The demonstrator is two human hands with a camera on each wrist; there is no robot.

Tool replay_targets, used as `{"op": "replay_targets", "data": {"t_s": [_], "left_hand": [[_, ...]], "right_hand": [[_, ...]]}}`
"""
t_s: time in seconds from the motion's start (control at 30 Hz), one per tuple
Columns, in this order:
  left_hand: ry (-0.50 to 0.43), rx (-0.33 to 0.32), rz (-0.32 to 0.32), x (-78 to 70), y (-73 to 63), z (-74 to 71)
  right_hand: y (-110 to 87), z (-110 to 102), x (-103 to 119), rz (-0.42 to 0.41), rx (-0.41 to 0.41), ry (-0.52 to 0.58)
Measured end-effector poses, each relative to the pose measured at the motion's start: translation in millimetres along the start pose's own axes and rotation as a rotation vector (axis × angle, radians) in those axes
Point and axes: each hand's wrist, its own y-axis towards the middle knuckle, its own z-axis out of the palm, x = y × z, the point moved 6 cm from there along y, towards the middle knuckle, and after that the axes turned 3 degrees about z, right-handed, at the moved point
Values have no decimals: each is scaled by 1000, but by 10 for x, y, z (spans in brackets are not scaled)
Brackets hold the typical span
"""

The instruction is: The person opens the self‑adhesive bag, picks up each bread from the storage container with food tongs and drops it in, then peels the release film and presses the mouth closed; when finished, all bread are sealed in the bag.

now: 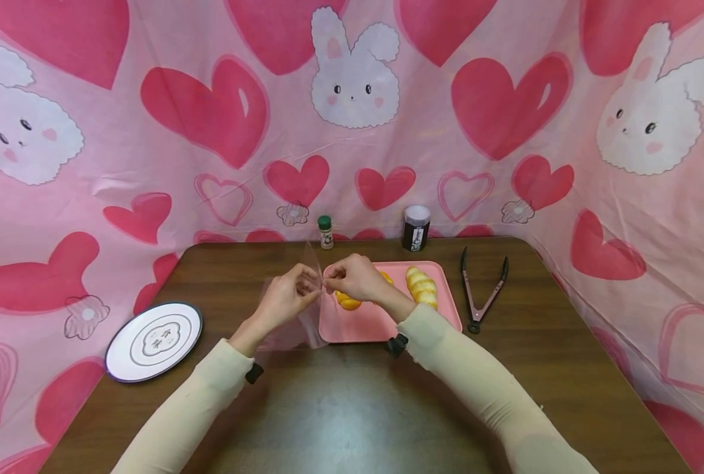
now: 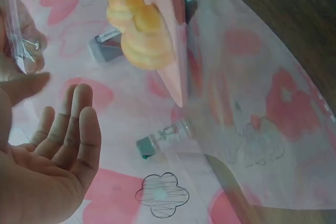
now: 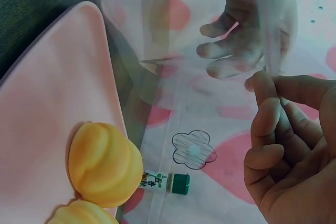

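Clear bag (image 1: 307, 322) in right hand (image 1: 357, 278)

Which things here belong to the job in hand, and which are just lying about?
Apparently in the job:
clear plastic, pinched by the right hand
left hand, close beside it
pink tray and bread rolls, perhaps, being near the hands

Seemingly just lying about:
white plate
tongs
green-capped bottle
dark jar

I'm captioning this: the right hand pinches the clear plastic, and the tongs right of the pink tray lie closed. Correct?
Not quite: the tongs right of the pink tray lie open, arms spread, as the head view shows; the right hand pinches the clear plastic.
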Motion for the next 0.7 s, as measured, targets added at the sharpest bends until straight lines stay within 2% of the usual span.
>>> {"op": "replay_targets", "data": {"t_s": [0.17, 0.27, 0.57, 0.7], "left_hand": [[-98, 25, -24, 22, 4, 33], [-125, 24, -20, 27, 12, 44], [-124, -6, -21, 27, 7, 19], [-61, -25, -8, 12, -5, -5]], "right_hand": [[-4, -9, 1, 5, -13, 3], [-1, -8, 1, 4, -12, 5], [-1, -11, -18, 39, 1, 44], [-2, -26, -22, 40, -7, 44]]}}
